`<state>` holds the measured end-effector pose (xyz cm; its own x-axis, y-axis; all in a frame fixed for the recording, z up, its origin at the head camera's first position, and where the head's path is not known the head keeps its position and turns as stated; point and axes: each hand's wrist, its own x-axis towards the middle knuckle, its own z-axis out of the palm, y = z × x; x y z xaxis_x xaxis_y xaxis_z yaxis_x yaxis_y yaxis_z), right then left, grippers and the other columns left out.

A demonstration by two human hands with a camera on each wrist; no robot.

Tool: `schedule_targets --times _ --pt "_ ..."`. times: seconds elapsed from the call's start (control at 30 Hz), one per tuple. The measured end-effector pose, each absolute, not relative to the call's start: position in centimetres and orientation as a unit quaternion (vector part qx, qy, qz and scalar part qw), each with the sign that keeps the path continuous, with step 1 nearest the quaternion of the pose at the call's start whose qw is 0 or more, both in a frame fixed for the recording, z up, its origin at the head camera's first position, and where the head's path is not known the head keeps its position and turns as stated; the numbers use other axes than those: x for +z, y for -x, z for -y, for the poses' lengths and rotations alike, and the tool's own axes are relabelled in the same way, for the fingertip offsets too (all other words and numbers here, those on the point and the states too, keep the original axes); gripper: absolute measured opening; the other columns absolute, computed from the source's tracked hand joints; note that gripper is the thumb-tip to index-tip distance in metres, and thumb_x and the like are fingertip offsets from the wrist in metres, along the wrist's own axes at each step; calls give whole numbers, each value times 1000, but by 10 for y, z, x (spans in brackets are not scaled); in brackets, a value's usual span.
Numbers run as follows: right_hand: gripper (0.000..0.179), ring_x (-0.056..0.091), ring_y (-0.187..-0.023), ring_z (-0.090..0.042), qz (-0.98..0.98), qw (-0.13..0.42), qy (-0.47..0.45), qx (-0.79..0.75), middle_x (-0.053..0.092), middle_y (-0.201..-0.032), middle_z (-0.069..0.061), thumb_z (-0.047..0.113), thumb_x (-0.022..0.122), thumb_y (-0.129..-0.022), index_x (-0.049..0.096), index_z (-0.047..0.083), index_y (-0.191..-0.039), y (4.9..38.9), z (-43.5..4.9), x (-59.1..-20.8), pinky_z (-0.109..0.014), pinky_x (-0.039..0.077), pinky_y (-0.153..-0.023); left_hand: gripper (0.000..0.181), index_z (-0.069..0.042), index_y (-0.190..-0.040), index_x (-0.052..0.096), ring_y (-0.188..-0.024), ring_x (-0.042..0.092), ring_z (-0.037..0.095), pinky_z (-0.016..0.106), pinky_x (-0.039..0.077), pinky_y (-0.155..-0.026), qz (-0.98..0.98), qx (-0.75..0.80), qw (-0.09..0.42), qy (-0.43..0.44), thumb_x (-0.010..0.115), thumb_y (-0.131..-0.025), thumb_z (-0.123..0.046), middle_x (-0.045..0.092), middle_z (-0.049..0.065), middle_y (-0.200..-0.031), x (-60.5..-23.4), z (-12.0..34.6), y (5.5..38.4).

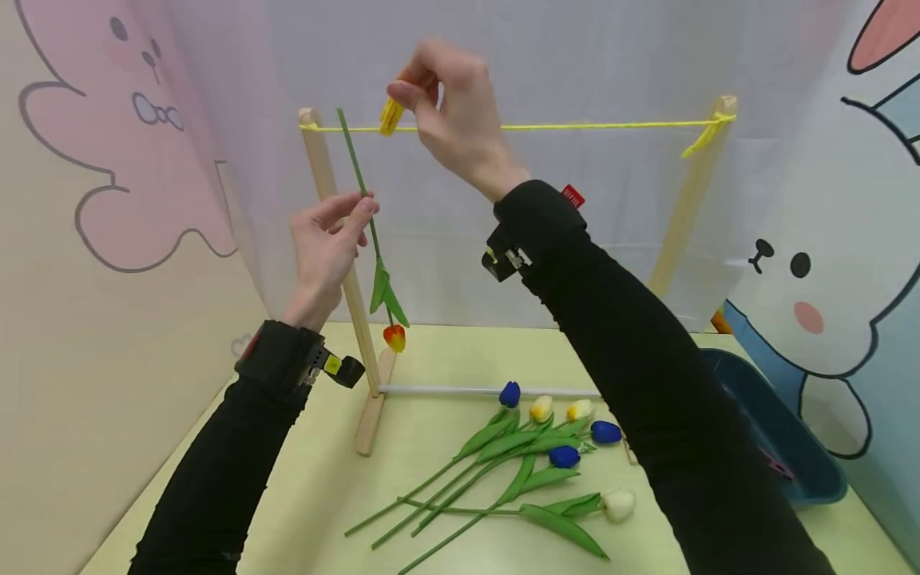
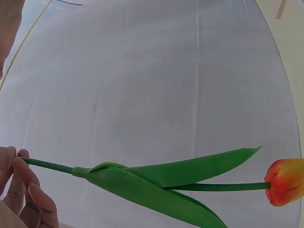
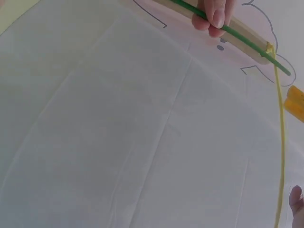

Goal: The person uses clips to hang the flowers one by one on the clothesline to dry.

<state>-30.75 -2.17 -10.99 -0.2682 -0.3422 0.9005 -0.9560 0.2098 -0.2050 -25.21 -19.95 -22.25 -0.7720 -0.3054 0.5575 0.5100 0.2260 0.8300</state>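
My left hand (image 1: pixel 327 243) pinches the green stem of a red-and-yellow artificial tulip (image 1: pixel 394 338). The tulip hangs head down, its stem end rising to the height of a yellow string (image 1: pixel 575 125). In the left wrist view its leaves (image 2: pixel 156 183) and bloom (image 2: pixel 285 182) show fully. Up by the string, my right hand (image 1: pixel 460 116) pinches a yellow clothespin (image 1: pixel 391 116), right of the stem and apart from it. The right wrist view shows that clothespin (image 3: pixel 295 103) beside the string, while only part of the right hand (image 3: pixel 298 205) is visible.
Two wooden posts (image 1: pixel 679 216) hold the string, with a white bar (image 1: pixel 438 390) low between them. Several blue, white and yellow tulips (image 1: pixel 503 451) lie on the table (image 1: pixel 302 495). A dark blue bin (image 1: pixel 819 471) stands at the right, partly behind my right arm.
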Motion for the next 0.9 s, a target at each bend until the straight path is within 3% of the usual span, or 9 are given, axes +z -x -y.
schedule_targets --times 0.2,0.6,0.9 --pt "22 42 -73 -4 697 358 -436 443 71 -96 -19 14 63 -99 65 -8 -94 308 36 -109 -17 34 -74 31 -2 -119 73 -54 49 7 18 39 -52 714 -616 329 57 71 -95 -21 72 -16 -86 -222 201 251" --pt "21 45 -71 -3 729 324 -382 466 71 -96 -15 18 64 -99 69 -2 -98 304 52 -104 -16 33 -70 32 0 -119 73 -53 49 8 18 40 -53 705 -625 329 64 71 -95 -22 73 -16 -85 -221 200 253" --pt "23 47 -71 -7 770 289 -321 470 59 -81 5 26 63 -100 71 4 -101 298 59 -102 -20 30 -66 30 -2 -117 74 -52 49 7 19 40 -52 707 -625 324 63 72 -94 -22 73 -16 -84 -222 197 254"
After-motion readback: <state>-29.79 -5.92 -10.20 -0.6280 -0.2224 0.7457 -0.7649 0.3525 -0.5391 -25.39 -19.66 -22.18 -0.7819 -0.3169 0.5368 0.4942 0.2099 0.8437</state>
